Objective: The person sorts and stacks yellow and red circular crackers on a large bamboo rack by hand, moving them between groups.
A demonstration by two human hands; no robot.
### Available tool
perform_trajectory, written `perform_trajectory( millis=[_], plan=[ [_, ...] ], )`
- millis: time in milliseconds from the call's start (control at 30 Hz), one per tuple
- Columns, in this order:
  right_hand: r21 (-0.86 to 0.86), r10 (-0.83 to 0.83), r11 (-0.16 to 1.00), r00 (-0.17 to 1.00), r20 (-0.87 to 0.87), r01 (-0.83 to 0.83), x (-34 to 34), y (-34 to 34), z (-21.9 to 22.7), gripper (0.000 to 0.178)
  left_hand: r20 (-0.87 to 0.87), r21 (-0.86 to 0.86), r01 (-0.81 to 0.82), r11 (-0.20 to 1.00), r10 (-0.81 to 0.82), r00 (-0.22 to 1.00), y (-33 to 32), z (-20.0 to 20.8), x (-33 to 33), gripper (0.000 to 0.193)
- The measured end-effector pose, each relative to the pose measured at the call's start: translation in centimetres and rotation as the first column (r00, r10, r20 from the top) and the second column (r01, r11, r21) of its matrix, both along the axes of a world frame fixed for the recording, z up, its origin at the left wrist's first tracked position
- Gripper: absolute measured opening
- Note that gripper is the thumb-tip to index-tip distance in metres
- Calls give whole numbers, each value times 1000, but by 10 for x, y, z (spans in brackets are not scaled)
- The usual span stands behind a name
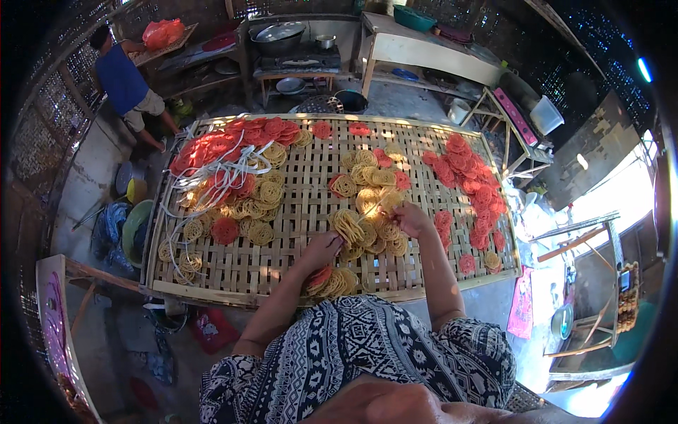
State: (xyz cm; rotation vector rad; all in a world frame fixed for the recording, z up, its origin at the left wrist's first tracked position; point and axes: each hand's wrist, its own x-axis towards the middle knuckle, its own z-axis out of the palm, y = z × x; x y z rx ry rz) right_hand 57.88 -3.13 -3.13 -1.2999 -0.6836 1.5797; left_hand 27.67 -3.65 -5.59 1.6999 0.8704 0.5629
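Note:
My left hand (323, 249) is closed around the side of a small stack of yellow lattice crackers (347, 225), tilted up over the woven bamboo rack (304, 249). Just right of the stack, my right hand (413, 219) has its fingers pinched together. A thin pale strip seems to run between the stack and those fingers, but what they grip is too small to tell. More yellow crackers (367, 174) lie beneath and beyond my hands, a few red ones among them. Close to my body rests another leaning group of yellow crackers (337, 283).
A tangle of white strips (233, 169) covers red and yellow crackers on the rack's left. Red crackers (474, 185) spread along its right side. Behind stand a stove with a wok (279, 37) and a wooden table (431, 53). Far left, a person (126, 74) handles a red bag.

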Motion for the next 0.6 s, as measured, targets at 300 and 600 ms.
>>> perform_trajectory(
  millis=[300,600],
  plan=[
    [442,-338,884,861,380,152,-32,-6,43,22,32,-58,11,998,-9,999,-3,8,-5,23],
    [270,10,930,750,661,-250,-29,-11,45,23,29,-69,7,998,-5,1000,-5,15,-7,24]
  ],
)
